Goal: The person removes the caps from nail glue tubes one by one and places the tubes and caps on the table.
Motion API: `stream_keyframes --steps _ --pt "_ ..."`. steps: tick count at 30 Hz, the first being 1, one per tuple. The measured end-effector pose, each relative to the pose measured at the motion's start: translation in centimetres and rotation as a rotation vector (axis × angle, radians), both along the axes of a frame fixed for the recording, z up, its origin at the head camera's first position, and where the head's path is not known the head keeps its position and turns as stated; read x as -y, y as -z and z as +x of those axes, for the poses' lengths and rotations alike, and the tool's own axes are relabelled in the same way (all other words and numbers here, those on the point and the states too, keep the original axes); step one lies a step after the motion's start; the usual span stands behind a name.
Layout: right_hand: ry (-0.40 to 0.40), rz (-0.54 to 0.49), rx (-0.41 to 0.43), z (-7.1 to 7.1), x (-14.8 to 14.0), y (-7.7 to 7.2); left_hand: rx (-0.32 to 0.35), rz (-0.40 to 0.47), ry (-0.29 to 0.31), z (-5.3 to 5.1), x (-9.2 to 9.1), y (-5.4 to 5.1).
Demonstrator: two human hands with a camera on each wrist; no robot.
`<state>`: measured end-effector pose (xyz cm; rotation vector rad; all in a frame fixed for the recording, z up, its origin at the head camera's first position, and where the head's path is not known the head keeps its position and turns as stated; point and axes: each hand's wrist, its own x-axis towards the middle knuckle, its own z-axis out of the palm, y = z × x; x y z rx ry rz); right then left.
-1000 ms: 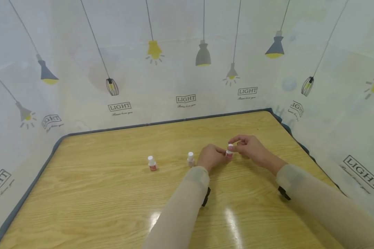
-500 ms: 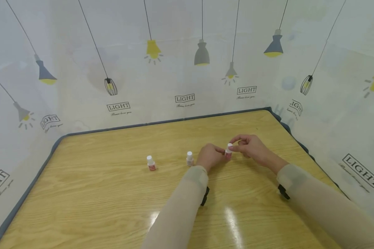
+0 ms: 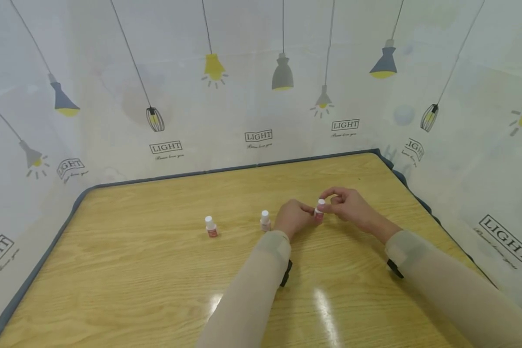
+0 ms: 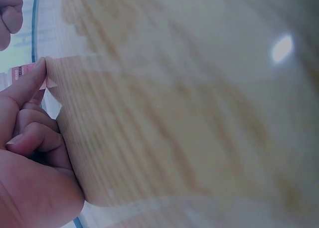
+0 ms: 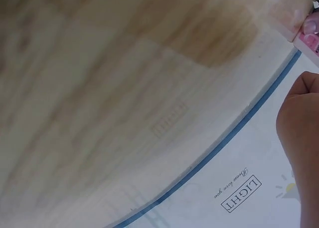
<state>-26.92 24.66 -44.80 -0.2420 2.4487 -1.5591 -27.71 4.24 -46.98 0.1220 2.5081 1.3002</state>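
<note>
A small white bottle (image 3: 319,215) with a pink-red label stands on the wooden table between the two hands. The left hand (image 3: 293,218) pinches its lower body; in the left wrist view the thumb (image 4: 31,81) lies against the label and the other fingers are curled. From the other side the right hand (image 3: 349,208) holds the white cap (image 3: 321,202) between thumb and index finger. In the right wrist view only the back part of the right hand (image 5: 301,108) shows, its fingertips out of frame. Just left of the left hand stands a second bottle (image 3: 265,221), partly hidden by that hand.
A third bottle (image 3: 211,227), also with a white cap and red label, stands farther left on the table (image 3: 135,261). A dark blue edging (image 3: 204,172) runs along the table's rim. Behind it hangs a pale backdrop (image 3: 226,111) printed with lamps.
Both hands stay at the same bottle with almost no movement. The whole head view shifts very slightly; the other two bottles stand where they were.
</note>
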Motion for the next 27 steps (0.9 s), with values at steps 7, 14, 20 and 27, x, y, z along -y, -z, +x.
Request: stream_keyframes --steps 7,14,20,27 --pt "-0.011 0.021 -0.031 0.09 -0.01 0.03 -0.008 0.0 0.001 0.25 -0.08 -0.4" --pt "-0.036 -0.029 -0.033 0.0 -0.24 0.16 -0.005 0.001 0.002 0.16 -0.02 -0.25" --pt "-0.026 -0.014 -0.017 -0.09 -0.39 0.26 -0.002 0.006 -0.002 0.0 -0.04 -0.08" --pt "-0.037 0.016 -0.016 0.03 -0.4 0.06 -0.014 -0.006 0.009 -0.05 -0.03 -0.14"
